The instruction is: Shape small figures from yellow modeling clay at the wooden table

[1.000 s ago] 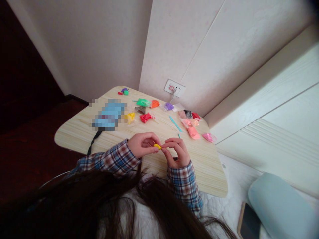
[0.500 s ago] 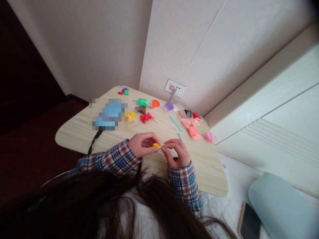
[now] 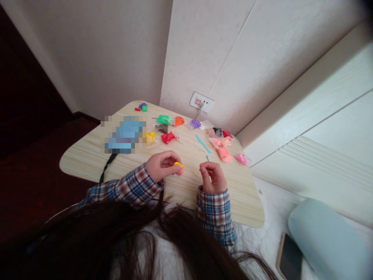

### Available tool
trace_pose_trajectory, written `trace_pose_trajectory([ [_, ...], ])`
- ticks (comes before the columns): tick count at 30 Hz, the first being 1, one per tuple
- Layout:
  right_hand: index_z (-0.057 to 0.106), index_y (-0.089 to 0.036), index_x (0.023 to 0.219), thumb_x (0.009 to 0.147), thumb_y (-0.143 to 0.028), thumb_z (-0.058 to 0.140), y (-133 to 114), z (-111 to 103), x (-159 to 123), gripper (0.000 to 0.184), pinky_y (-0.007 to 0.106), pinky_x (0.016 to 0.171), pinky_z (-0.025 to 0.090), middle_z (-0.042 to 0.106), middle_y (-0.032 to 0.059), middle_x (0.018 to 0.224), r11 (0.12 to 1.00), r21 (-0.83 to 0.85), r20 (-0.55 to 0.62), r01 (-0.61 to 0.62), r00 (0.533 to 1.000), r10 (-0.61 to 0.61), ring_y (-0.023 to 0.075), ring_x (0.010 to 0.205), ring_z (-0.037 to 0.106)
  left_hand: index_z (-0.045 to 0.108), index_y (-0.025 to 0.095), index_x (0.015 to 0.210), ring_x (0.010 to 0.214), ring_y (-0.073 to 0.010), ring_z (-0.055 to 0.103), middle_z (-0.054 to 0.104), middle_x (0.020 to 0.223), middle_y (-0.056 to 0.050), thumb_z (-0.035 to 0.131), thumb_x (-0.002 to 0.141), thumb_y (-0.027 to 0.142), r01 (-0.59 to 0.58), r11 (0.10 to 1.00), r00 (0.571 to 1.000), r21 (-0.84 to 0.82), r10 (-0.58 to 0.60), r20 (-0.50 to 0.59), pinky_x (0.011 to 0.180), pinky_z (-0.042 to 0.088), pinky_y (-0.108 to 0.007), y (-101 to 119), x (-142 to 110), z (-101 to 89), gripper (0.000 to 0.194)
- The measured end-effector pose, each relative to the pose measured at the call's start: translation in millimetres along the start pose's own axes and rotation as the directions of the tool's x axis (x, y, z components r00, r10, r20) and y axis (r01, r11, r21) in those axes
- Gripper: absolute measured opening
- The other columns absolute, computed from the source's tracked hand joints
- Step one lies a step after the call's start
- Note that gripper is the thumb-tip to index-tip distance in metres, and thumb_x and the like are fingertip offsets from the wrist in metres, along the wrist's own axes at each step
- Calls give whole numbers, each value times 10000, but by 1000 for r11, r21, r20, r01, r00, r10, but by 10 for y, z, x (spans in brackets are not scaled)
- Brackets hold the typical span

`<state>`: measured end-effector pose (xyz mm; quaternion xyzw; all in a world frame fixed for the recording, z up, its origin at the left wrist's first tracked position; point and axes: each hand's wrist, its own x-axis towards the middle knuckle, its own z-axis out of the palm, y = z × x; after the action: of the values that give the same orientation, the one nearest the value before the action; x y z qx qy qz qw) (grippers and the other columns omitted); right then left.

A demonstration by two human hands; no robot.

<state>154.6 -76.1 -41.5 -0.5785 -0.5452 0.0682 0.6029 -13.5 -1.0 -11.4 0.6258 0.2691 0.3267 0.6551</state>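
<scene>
My left hand [image 3: 161,166] is closed, pinching a small piece of yellow modelling clay [image 3: 177,164] between thumb and fingers. A coral-pink lump [image 3: 180,171] shows just under the yellow clay at the thumb tip; whether it is held or lies on the table I cannot tell. To the right, my right hand [image 3: 215,178] hovers apart from the left, thumb and fingertips pressed together in a pinch. Anything between those fingertips is too small to make out. Beyond it on the table lie a short turquoise stick [image 3: 208,158] and a turquoise clay knife [image 3: 203,144].
Bags of clay lie along the far side of the wooden table [image 3: 241,198]: green [image 3: 165,119], red [image 3: 168,137], yellow [image 3: 150,137], coral [image 3: 224,154] and several others. Small clay pieces [image 3: 144,108] sit at the far left corner. A phone [image 3: 290,256] rests beside the table.
My right hand has moved away to the right from the yellow clay, which stays in my left hand. The clay's thin drawn-out tip no longer shows, and a coral-pink lump is now visible.
</scene>
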Motion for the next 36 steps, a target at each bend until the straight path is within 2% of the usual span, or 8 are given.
trace_pose_trajectory([
  [5, 576, -189, 789, 815, -291, 536, 65, 8, -14, 112, 259, 588, 477, 579, 23, 777, 997, 1, -33, -79, 996, 79, 125, 679, 560, 533, 145, 763, 580, -87, 595, 645, 630, 15, 681, 664, 256, -30, 1000, 1000, 8, 30, 3, 562, 471, -183, -32, 14, -20, 210],
  [10, 567, -183, 794, 822, -304, 507, 89, 35, -24, 138, 258, 549, 474, 566, 21, 754, 992, -42, 14, -117, 993, 117, 116, 608, 559, 530, 146, 776, 592, -83, 596, 652, 643, 14, 675, 685, 253, -41, 999, 999, 15, 41, 18, 567, 473, -175, -47, 16, -35, 202],
  [21, 578, -183, 848, 832, -321, 461, 59, 47, -25, 182, 262, 565, 488, 579, 32, 791, 987, -47, 26, -155, 987, 156, 110, 596, 582, 533, 143, 741, 546, -83, 571, 633, 605, 16, 714, 634, 296, -26, 1000, 1000, 7, 26, -14, 535, 465, -187, 5, 20, -9, 260],
  [26, 551, -190, 796, 769, -343, 558, 63, 43, -20, 155, 250, 551, 484, 567, 3, 720, 981, -37, 30, -188, 981, 189, 109, 584, 561, 533, 143, 758, 559, -81, 569, 631, 622, 17, 699, 655, 288, -30, 999, 1000, 23, 30, 0, 549, 467, -187, -4, 14, -21, 243],
  [32, 598, -184, 771, 815, -322, 501, 32, 28, -23, 174, 258, 551, 496, 604, 18, 716, 985, -39, 36, -169, 985, 170, 106, 560, 578, 531, 142, 728, 523, -81, 550, 610, 578, 25, 730, 600, 311, -9, 1000, 999, 10, 9, -32, 524, 460, -192, 8, 21, -7, 291],
  [36, 592, -185, 718, 753, -328, 589, 27, 10, -16, 147, 248, 529, 493, 607, 5, 665, 980, -62, 43, -191, 980, 194, 106, 537, 561, 528, 148, 753, 547, -84, 565, 623, 609, 17, 700, 641, 309, -25, 999, 1000, 32, 25, -12, 543, 469, -193, -9, 17, -18, 261],
])
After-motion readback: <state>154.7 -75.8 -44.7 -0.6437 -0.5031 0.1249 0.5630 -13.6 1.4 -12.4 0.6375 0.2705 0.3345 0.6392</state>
